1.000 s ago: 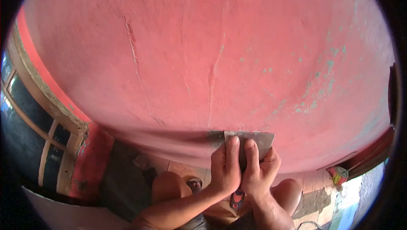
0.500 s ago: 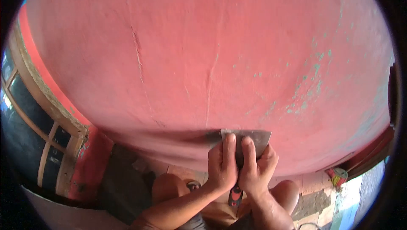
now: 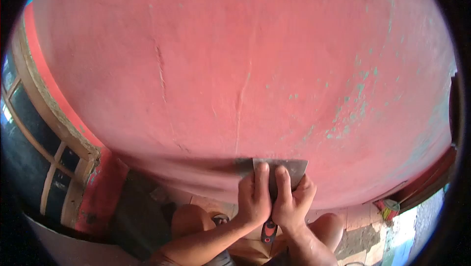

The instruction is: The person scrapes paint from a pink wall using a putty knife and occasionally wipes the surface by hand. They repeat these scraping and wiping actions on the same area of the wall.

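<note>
Scraper (image 3: 273,176) tight in both hands (image 3: 253,202), long axis toward pink wall (image 3: 206,79), blade (image 3: 295,169) foremost

Wide grey-bladed scraper (image 3: 293,169), edge uppermost

Your scraper (image 3: 279,169) has a dull grey blade (image 3: 295,169), and its handle (image 3: 268,231) is black with red insets. The wall (image 3: 206,45) before you is faded pinkish red, flecked with turquoise green (image 3: 360,89) towards your right and streaked with thin, uneven vertical lines. You have a tan-brown window frame (image 3: 39,94) around near-black panes (image 3: 37,121), edged by a brighter red strip (image 3: 45,70). The broom bristles (image 3: 389,210) mix red, yellow and green; your floor tiles (image 3: 360,215) are peach, broken by a grey-brown patch (image 3: 360,240).
</note>
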The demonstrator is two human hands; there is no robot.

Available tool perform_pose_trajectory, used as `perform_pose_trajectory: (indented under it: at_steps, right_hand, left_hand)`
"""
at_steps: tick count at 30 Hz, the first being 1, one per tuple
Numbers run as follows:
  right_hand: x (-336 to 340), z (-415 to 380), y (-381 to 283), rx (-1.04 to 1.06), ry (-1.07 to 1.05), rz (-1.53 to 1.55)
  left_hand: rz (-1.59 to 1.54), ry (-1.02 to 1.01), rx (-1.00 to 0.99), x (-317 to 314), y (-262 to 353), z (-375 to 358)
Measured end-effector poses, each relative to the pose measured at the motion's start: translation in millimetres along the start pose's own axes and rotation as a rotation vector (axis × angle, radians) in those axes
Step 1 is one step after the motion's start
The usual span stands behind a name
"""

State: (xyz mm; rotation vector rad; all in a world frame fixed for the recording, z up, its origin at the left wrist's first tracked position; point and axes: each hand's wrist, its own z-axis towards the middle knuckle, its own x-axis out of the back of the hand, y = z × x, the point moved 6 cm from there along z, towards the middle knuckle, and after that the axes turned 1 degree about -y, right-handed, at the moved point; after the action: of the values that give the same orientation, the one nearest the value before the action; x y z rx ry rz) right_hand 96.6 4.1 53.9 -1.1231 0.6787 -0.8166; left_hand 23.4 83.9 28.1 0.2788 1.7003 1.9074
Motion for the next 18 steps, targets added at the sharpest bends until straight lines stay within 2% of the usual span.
perform_pose_trajectory:
  at_steps: [1, 3, 5, 6, 7, 9, 10, 13, 16, 18]
  right_hand:
    - [-1, -2, 0, -0.023, -0.024, -0.028]
    - [-1, -5, 1, -0.015, 0.004, -0.070]
    - [7, -7, 1, 0.008, -0.012, -0.189]
    - [9, -7, 5, 0.027, 0.019, -0.134]
    - [9, -6, 6, 0.022, 0.056, -0.051]
    - [7, -5, -1, 0.034, 0.048, -0.050]
    - [7, -7, 4, -0.023, 0.025, 0.092]
    - [5, -13, 13, -0.045, 0.027, 0.051]
    - [-1, -18, 13, -0.134, 0.007, 0.164]
    - [-4, -15, 5, -0.069, 0.036, 0.152]
  left_hand:
    - [-0.020, -0.013, 0.070, 5, -1, -2]
    - [0.021, 0.000, 0.088, 8, -14, -3]
    - [0.039, 0.080, 0.006, 3, -23, -9]
    - [0.076, 0.073, -0.069, -1, -18, -9]
    - [0.017, 0.025, 0.065, -1, -23, -10]
    - [-0.171, 0.027, 0.159, -4, -41, -11]
    - [0.604, -0.160, 0.030, 0, -30, 5]
    - [0.208, -0.090, -0.100, 2, -24, -24]
    - [0.176, -0.095, 0.144, 11, -32, -26]
    - [0.181, -0.048, 0.079, 16, -27, -21]
